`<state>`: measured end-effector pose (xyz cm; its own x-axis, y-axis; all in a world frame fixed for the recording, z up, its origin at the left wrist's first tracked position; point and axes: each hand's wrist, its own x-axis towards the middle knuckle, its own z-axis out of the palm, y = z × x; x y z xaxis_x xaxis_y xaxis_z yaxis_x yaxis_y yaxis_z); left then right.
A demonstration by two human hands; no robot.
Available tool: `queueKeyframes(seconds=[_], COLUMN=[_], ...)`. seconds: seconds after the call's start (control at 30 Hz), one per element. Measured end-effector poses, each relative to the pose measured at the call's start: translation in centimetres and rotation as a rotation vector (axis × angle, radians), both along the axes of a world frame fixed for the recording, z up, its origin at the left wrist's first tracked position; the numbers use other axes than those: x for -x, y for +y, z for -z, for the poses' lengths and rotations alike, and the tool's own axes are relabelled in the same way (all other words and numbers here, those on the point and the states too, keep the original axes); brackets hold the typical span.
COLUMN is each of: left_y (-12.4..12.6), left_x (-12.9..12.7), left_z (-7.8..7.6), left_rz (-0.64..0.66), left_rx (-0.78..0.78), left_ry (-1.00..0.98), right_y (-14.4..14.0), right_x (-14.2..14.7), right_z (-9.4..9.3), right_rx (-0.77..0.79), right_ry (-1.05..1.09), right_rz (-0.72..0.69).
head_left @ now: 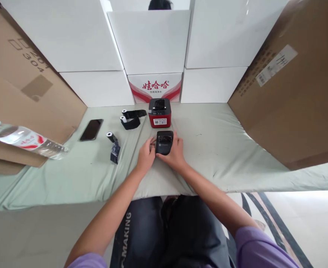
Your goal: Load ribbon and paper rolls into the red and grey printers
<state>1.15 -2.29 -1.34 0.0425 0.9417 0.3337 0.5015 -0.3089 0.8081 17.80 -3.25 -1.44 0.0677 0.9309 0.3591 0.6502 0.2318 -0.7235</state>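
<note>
I see my left hand (145, 153) and right hand (175, 152) on the green-covered surface (222, 149), fingers of both grasping a small black printer (164, 142) between them, red printer (159, 112) just behind, paper rolls (123, 119), phone (91, 129) and water bottle (24, 139) to the left

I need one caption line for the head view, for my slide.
Both hands, left and right, hold a black printer before a red printer.
</note>
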Motion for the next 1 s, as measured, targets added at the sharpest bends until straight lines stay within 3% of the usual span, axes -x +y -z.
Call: queueKeyframes(seconds=[0.13, 0.4, 0.57, 0.73, 0.87, 1.0], left_y=[-1.4, -0.3, -0.3, -0.5, -0.5, -0.3], left_x=[0.2, 0.2, 0.1, 0.0, 0.0, 0.1], left_z=[-0.1, -0.8, -0.9, -0.8, -0.7, -1.2], left_rz=[0.015, -0.002, 0.017, 0.017, 0.035, 0.006], left_rx=[0.074, 0.157, 0.085, -0.019, 0.051, 0.102], left_ry=[0.031, 0.168, 0.249, 0.201, 0.128, 0.182], right_y=[0.6, 0.9, 1.1, 1.5, 1.6, 1.5], right_x=[-0.1, 0.3, 0.1, -0.7, -1.1, -1.1], right_z=[0.1, 0.4, 0.5, 0.4, 0.2, -0.2], right_rx=[-0.018, -0.047, -0.061, 0.018, 0.073, 0.115], right_ry=[0.083, 0.198, 0.197, 0.316, 0.385, 0.428], right_rz=[-0.072, -0.063, -0.070, -0.119, -0.115, -0.083])
